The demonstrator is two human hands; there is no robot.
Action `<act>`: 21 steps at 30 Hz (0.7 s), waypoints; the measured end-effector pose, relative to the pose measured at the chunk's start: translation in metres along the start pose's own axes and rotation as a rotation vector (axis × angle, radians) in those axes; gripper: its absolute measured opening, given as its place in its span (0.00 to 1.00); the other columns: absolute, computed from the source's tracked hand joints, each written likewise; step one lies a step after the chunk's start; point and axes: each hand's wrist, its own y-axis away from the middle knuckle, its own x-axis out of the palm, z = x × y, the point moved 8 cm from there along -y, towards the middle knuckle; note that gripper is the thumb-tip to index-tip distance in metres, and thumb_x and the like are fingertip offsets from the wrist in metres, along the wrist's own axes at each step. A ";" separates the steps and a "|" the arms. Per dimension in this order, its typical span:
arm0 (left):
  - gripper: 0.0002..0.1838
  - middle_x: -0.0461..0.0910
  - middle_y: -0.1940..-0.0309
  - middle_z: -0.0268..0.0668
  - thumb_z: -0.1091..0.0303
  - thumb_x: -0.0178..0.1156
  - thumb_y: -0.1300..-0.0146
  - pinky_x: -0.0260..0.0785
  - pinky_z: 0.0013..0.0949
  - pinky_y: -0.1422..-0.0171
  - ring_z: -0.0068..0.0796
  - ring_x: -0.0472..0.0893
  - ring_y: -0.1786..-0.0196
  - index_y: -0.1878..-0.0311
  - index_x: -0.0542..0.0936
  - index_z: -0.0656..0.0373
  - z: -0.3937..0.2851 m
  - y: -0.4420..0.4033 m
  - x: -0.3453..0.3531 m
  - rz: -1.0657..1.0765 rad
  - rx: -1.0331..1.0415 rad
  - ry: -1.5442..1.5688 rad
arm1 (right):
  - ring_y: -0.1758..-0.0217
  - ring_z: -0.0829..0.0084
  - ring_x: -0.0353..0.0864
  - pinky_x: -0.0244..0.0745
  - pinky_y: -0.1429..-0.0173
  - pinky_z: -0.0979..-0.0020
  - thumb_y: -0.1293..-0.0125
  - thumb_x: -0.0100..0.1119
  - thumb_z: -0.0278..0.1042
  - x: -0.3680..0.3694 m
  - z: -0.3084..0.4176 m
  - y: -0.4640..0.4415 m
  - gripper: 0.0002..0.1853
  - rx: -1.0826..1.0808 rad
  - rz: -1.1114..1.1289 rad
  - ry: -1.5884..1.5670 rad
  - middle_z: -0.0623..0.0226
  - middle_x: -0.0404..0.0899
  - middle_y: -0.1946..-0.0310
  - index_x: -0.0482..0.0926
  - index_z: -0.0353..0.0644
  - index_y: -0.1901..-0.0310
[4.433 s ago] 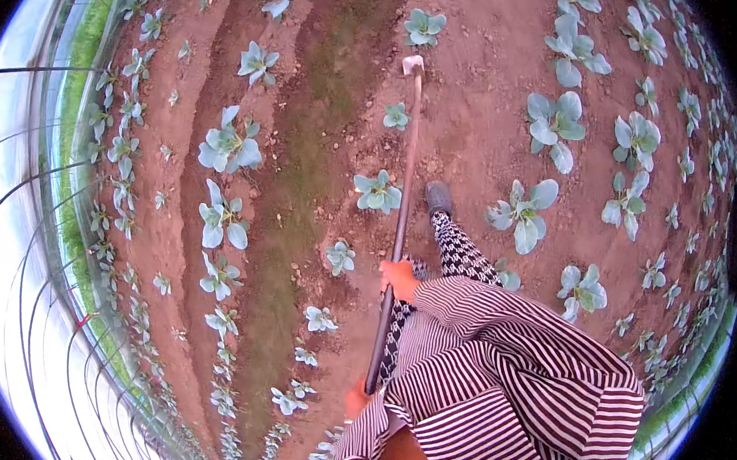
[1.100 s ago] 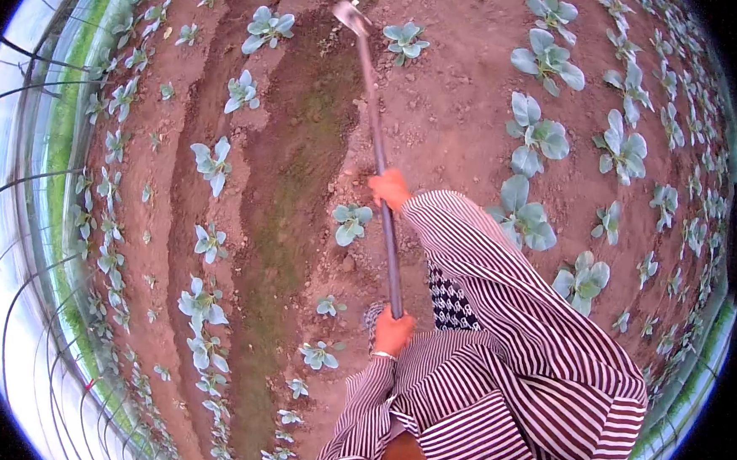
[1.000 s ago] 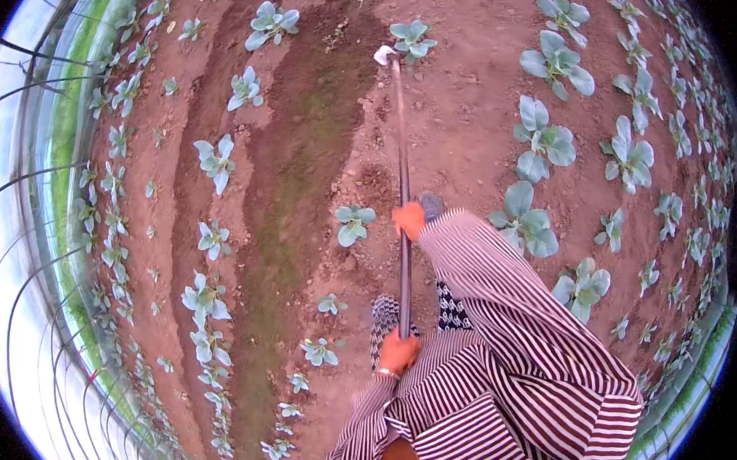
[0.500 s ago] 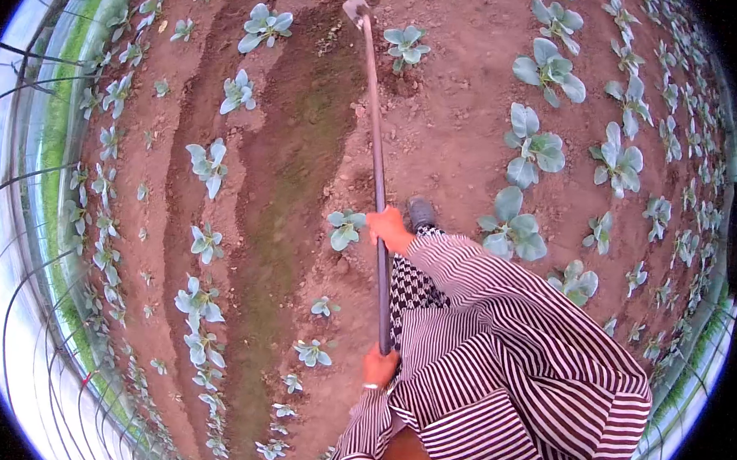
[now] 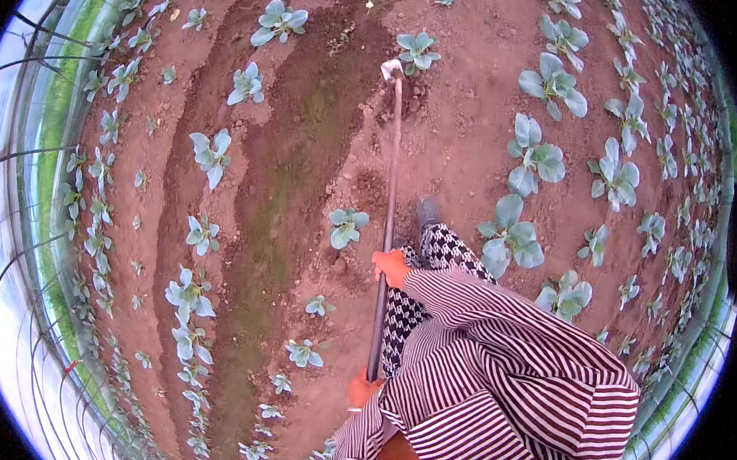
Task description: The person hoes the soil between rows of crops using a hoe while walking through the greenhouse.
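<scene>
A long-handled hoe stretches away from me over the soil. Wrapped around the middle of its shaft is my right hand, closed. Lower down, at the butt end near my hip, my left hand grips the handle, with a pale band at its wrist. The hoe's metal head is beside a leafy green seedling, low over or touching the soil; I cannot tell which. Another seedling grows just left of the shaft, near my right hand.
Rows of cabbage-like plants stand on both sides. A darker, mossy furrow runs along my left. My shoe and patterned trousers show beyond my right hand. Curved hoops and plastic film line the left edge.
The hoe head has come back toward me and to the right, closer to the seedling. Both hands have shifted downward in view with the handle, keeping their grip.
</scene>
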 end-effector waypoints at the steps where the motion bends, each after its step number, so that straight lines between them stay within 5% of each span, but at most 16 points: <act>1: 0.17 0.76 0.78 0.48 0.63 0.61 0.61 0.68 0.42 0.67 0.48 0.77 0.71 0.66 0.75 0.61 -0.002 -0.007 0.001 0.003 0.013 -0.046 | 0.92 0.70 0.66 0.61 0.90 0.68 0.49 0.56 0.28 0.014 0.019 0.007 0.09 -0.031 -0.031 0.055 0.66 0.65 0.90 0.68 0.36 0.80; 9: 0.13 0.74 0.79 0.50 0.66 0.58 0.58 0.68 0.41 0.68 0.47 0.77 0.73 0.69 0.73 0.63 -0.135 -0.085 -0.006 -0.268 0.296 -0.073 | 0.93 0.73 0.65 0.60 0.90 0.71 0.51 0.55 0.28 0.118 0.233 0.007 0.09 -0.300 -0.049 0.200 0.68 0.65 0.91 0.63 0.39 0.76; 13: 0.12 0.74 0.79 0.48 0.68 0.58 0.56 0.67 0.38 0.68 0.44 0.76 0.74 0.69 0.71 0.64 -0.272 -0.121 -0.007 -0.242 0.384 0.057 | 0.92 0.74 0.66 0.61 0.89 0.70 0.51 0.53 0.28 0.156 0.385 0.015 0.08 -0.570 0.002 0.317 0.65 0.68 0.90 0.65 0.36 0.80; 17: 0.10 0.73 0.81 0.46 0.70 0.57 0.56 0.66 0.38 0.69 0.43 0.76 0.75 0.71 0.71 0.64 -0.400 -0.159 0.020 -0.222 0.502 0.185 | 0.91 0.73 0.68 0.63 0.88 0.70 0.51 0.52 0.28 0.135 0.510 -0.046 0.09 -0.545 -0.134 0.445 0.63 0.68 0.91 0.67 0.34 0.82; 21: 0.11 0.74 0.81 0.45 0.66 0.58 0.55 0.67 0.38 0.69 0.41 0.76 0.76 0.70 0.72 0.63 -0.458 -0.178 0.078 -0.087 0.310 0.093 | 0.90 0.69 0.71 0.68 0.81 0.67 0.50 0.47 0.34 0.036 0.546 -0.126 0.14 -0.406 -0.238 0.816 0.64 0.72 0.90 0.71 0.35 0.87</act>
